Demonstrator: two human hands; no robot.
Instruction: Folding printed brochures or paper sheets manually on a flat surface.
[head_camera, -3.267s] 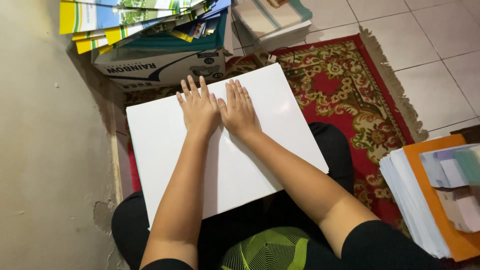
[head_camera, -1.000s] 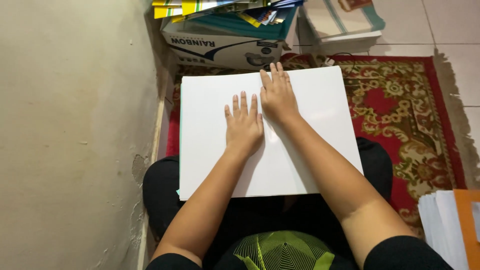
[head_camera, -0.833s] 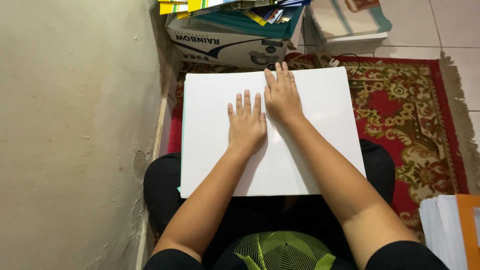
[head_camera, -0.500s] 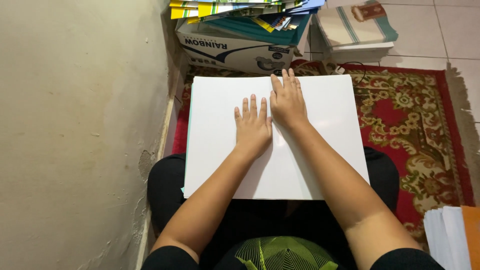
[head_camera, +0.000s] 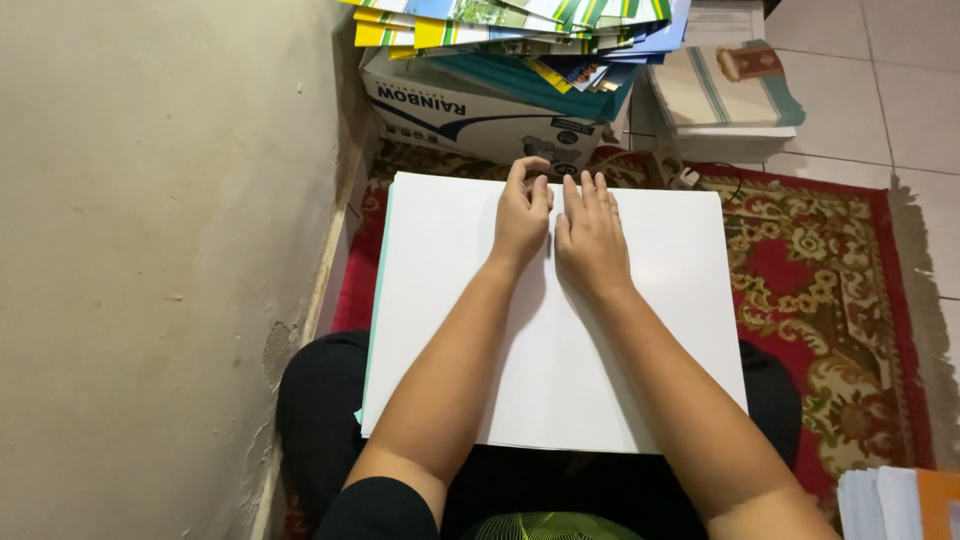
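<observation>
White sheet (head_camera: 560, 340) lying across the lap, under both hands. Right hand (head_camera: 590, 240) flat on it, fingers together and straight. Left hand (head_camera: 522, 212) just beside it (thumbs nearly touching), fingertips curled at the sheet's far edge. Beyond the fingertips: cardboard box (head_camera: 470, 105) bearing stacked booklets (head_camera: 510, 25); patterned rug (head_camera: 810, 270) rightward.

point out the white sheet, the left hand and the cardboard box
white sheet (head_camera: 640, 390): head view, bare lower right area
left hand (head_camera: 522, 215): head view, back of the hand
cardboard box (head_camera: 470, 115): head view, its printed front wall
</observation>
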